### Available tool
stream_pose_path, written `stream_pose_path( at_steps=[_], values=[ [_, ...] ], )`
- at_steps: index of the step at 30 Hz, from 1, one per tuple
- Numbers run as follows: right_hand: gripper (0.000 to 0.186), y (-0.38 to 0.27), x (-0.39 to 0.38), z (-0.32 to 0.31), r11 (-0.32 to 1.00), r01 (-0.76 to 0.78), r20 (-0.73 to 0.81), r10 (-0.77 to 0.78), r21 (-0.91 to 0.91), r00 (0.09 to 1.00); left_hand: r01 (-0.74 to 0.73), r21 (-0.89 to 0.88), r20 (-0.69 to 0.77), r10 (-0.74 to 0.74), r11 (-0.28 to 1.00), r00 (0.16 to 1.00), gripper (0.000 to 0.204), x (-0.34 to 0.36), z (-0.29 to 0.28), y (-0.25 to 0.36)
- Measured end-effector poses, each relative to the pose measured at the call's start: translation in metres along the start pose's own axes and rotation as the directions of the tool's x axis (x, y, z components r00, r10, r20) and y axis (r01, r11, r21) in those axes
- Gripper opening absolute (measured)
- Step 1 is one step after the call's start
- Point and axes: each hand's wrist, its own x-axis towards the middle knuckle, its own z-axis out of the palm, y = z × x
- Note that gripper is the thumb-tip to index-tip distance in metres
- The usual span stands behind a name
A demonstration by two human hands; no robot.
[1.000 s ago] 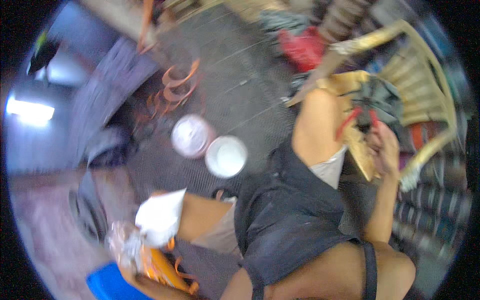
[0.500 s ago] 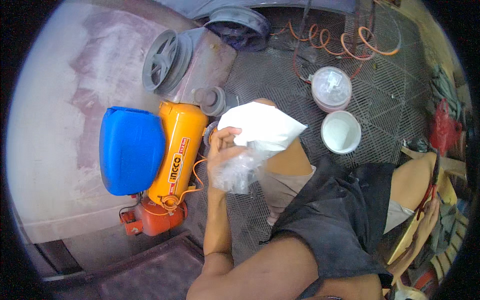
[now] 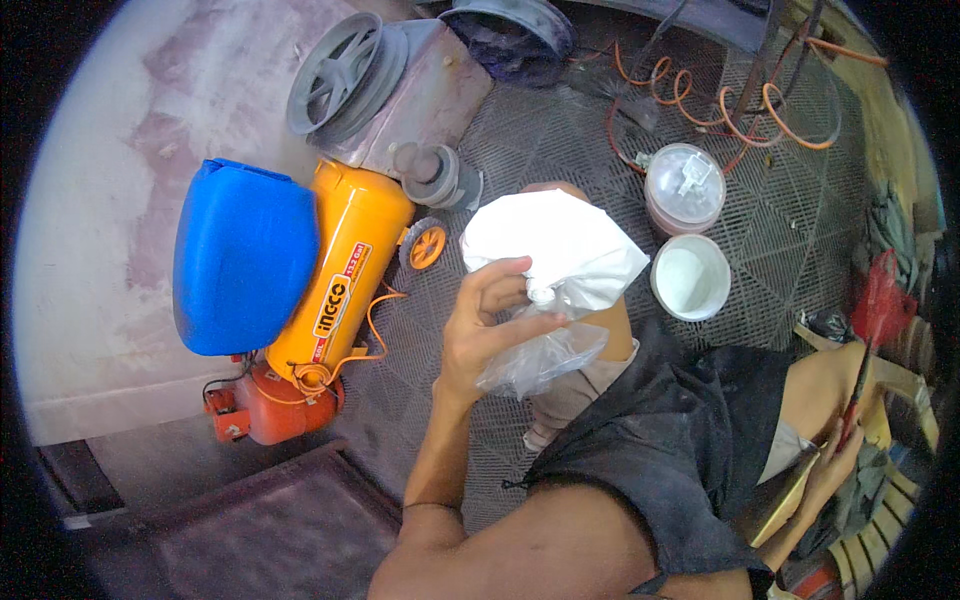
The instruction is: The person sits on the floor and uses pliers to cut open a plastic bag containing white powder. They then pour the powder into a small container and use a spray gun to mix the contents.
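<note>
Clearly, white bag (image 3: pixel 555 240) in left hand (image 3: pixel 482 325), red-handled tool (image 3: pixel 851 418) in right hand (image 3: pixel 836 462).

Reference item, the orange tank (image 3: pixel 345 262): painted metal by appearance, smooth and glossy. Blue container (image 3: pixel 243 260), on its left: plastic, smooth, low sheen. Red cylinder (image 3: pixel 287 408), below it: smooth, apparently painted metal. Wheel (image 3: pixel 338 78), above it: dull grey, metallic look. Tied bag (image 3: pixel 555 248), to its right: thin plastic, smooth over the white contents, clear and crinkled past the knot. White tub (image 3: pixel 716 272), further right: smooth plastic. Black garment (image 3: pixel 690 440), lower right of it: matt cloth, creased. Floor covering (image 3: pixel 580 130), to its right: dark, matt, coarsely ribbed.
</note>
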Motion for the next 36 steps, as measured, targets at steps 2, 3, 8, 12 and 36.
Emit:
stream_pose_path(
  at_steps=[2,3,8,12,36],
  values=[
    [0.031,-0.008,0.000,-0.006,0.947,-0.155,0.025,0.154,0.280,0.988,0.040,-0.137,-0.011,-0.041,0.990,0.999,0.029,-0.001,-0.002,0.000],
    [0.032,-0.023,0.001,-0.003,0.927,-0.085,-0.035,0.105,0.365,0.994,0.068,-0.156,-0.007,-0.070,0.985,0.998,0.029,-0.003,-0.003,0.000],
    [0.030,-0.062,0.013,0.023,0.787,0.128,-0.068,-0.109,0.604,0.992,0.126,-0.235,0.014,-0.126,0.964,0.992,0.027,-0.004,-0.006,0.000],
    [0.018,-0.147,0.024,0.027,0.741,0.357,0.066,-0.474,0.568,0.878,0.184,-0.223,0.011,-0.186,0.957,0.982,0.026,-0.006,0.004,0.000],
    [0.032,-0.259,0.010,0.049,0.300,0.739,-0.003,-0.926,0.604,0.378,0.282,-0.696,0.049,-0.348,0.661,0.936,0.039,0.048,-0.035,-0.003]
  ],
)
